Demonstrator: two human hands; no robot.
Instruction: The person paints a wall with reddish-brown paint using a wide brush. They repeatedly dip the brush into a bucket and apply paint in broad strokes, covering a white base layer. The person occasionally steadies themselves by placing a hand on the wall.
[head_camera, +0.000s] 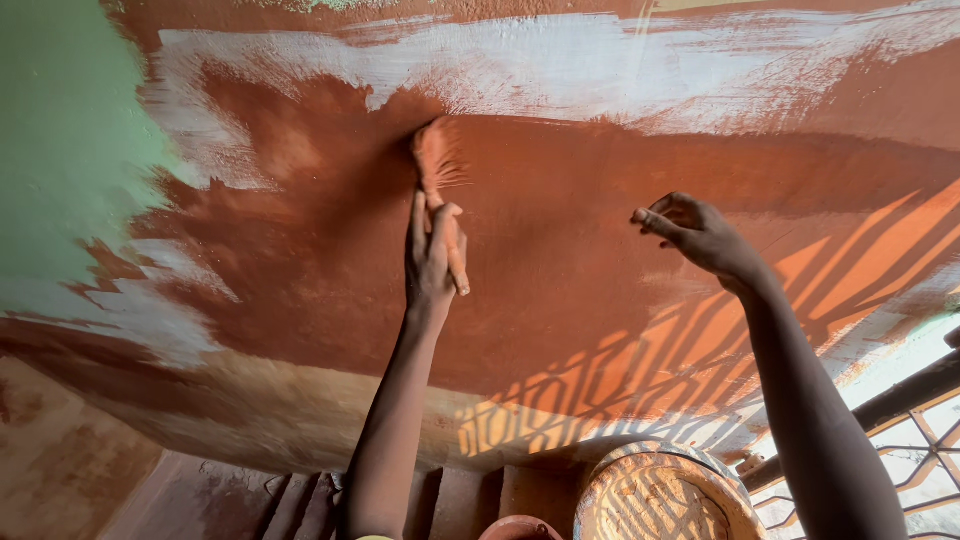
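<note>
Two hands: left hand (432, 255) grip pinching one paintbrush (440, 175), right hand (695, 232) grip loosely curled, empty

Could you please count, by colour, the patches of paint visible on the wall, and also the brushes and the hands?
Reddish-brown painted area: 1
White streaked areas: 2
Green area: 1
Paintbrush: 1, held in the left hand
Hands: 2, with the right hand holding nothing
Total: 7

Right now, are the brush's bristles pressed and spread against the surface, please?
Spread: the brush in the left hand has its bristles fanned flat on the reddish-brown painted surface.
</note>
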